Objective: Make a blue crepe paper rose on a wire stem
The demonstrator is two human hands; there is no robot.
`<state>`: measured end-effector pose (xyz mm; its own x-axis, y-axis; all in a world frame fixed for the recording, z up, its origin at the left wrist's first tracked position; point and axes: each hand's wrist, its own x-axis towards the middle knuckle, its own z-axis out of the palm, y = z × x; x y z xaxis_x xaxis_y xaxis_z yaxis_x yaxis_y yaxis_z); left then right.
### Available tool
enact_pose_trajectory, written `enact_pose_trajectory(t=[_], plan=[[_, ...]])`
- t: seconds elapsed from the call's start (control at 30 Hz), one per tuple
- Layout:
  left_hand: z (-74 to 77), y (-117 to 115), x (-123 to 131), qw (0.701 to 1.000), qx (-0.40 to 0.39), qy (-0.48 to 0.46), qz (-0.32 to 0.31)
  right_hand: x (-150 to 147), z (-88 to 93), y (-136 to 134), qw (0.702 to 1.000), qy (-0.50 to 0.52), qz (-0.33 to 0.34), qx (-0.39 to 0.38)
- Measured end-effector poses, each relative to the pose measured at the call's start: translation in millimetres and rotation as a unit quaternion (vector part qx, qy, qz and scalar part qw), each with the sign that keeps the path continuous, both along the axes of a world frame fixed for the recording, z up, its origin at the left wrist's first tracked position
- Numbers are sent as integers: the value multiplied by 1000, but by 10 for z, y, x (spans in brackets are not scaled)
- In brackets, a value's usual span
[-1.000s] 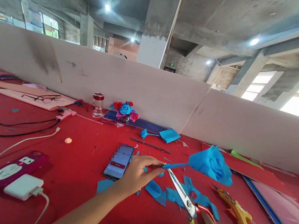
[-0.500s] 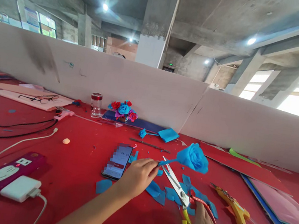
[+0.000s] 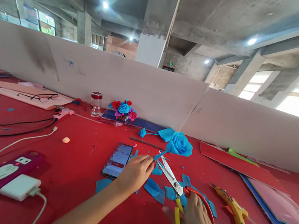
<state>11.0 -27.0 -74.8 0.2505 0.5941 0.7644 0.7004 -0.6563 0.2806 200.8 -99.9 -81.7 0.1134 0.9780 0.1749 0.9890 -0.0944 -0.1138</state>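
Note:
Pinched in my left hand (image 3: pixel 135 172) is the thin blue stem of a paper rose (image 3: pixel 180 144), its bloom tilted up and to the right. My right hand (image 3: pixel 196 219) grips scissors (image 3: pixel 169 175) by their red and yellow handles. The blades are parted, with their tips at the stem close to my left fingers; whether they touch it I cannot tell. Blue paper pieces (image 3: pixel 154 188) lie scattered below the blades. A phone (image 3: pixel 117 160) with a running timer rests on the red table (image 3: pixel 71 175), partly behind my left hand.
A yellow glue gun (image 3: pixel 232 208) lies at right, near stacked coloured sheets (image 3: pixel 273 207). Farther back stand a flower pot arrangement (image 3: pixel 123 110) and a glass jar (image 3: pixel 96 104). At left are a purple power strip (image 3: pixel 11 171) with a white charger (image 3: pixel 20 187), cables and eyeglasses (image 3: pixel 38 97).
The rose has swung left and slightly up, its bloom turning more upright. Both hands have shifted a little left, and the scissors have come along with the right hand.

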Motion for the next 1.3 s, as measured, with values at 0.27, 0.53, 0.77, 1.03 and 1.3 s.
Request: enact_pose_trajectory(t=[0.27,0.53,0.77,1.03,1.3], plan=[[-27,30,26,1000,-28,1,9,-69,-4,35,997,-20,-10,-73],[-60,117,13,996,-74,-9,52,-147,-37,158,997,15,24,-72],[-68,141,6,998,-33,7,54,-187,32,132,992,98,52,-65],[58,12,-16,999,13,-15,32,-161,-149,127,987,138,79,2],[12,35,-1,999,-12,-27,18,-280,2,194,994,78,35,-61]])
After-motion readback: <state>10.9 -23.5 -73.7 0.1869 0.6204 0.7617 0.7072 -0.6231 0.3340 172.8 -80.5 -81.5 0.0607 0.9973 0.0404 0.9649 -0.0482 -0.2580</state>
